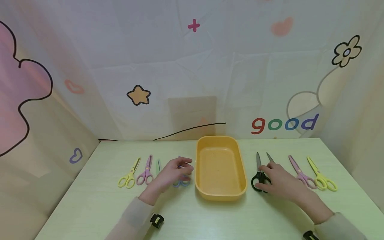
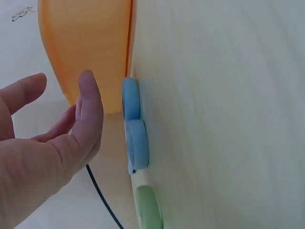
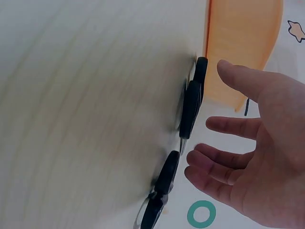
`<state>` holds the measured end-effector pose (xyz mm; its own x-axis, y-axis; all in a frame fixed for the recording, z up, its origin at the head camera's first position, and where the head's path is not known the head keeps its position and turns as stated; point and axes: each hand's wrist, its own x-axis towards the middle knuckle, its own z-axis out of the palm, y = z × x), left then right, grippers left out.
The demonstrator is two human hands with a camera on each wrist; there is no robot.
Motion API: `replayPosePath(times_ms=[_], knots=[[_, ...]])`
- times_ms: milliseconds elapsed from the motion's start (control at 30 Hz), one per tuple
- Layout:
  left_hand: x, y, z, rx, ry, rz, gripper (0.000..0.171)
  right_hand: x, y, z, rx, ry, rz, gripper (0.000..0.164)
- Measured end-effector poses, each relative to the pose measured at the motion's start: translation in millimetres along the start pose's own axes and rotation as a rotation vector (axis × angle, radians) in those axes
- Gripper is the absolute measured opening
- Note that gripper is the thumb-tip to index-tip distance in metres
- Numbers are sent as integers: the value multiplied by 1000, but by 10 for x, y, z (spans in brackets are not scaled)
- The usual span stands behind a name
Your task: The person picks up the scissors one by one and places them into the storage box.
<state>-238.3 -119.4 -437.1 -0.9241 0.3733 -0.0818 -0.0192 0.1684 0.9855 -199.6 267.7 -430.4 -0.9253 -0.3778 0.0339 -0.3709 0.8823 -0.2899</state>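
My left hand (image 1: 171,174) hovers over blue-handled scissors (image 1: 181,183), partly covering them. In the left wrist view its loosely bent fingers are apart from the blue handles (image 2: 138,145), and green-handled scissors (image 2: 149,210) lie beside these. Above black-handled scissors (image 1: 258,176) is my right hand (image 1: 282,181); its fingers are spread and hold nothing. A second pair of scissors (image 1: 270,157) shows its blade tip, the rest hidden under that hand. The right wrist view shows both black-handled pairs, nearer scissors (image 3: 191,109) and farther scissors (image 3: 165,174), with a gap between them and the fingers.
Between the hands stands a yellow-orange tray (image 1: 220,196). Left of it lie yellow scissors (image 1: 130,176) and pink-purple scissors (image 1: 146,173). On the right are pink-purple scissors (image 1: 301,173) and yellow scissors (image 1: 321,176). A printed curtain (image 1: 192,76) hangs behind the table (image 1: 192,220).
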Motion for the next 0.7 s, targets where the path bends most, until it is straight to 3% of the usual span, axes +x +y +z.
replayPosePath(times_ms=[300, 700], knots=[[55, -29, 77, -139, -70, -19, 50, 39, -78, 74, -8, -20, -14, 61], [65, -21, 124, -135, -66, -31, 51, 82, -126, 84, 14, -23, -7, 53]])
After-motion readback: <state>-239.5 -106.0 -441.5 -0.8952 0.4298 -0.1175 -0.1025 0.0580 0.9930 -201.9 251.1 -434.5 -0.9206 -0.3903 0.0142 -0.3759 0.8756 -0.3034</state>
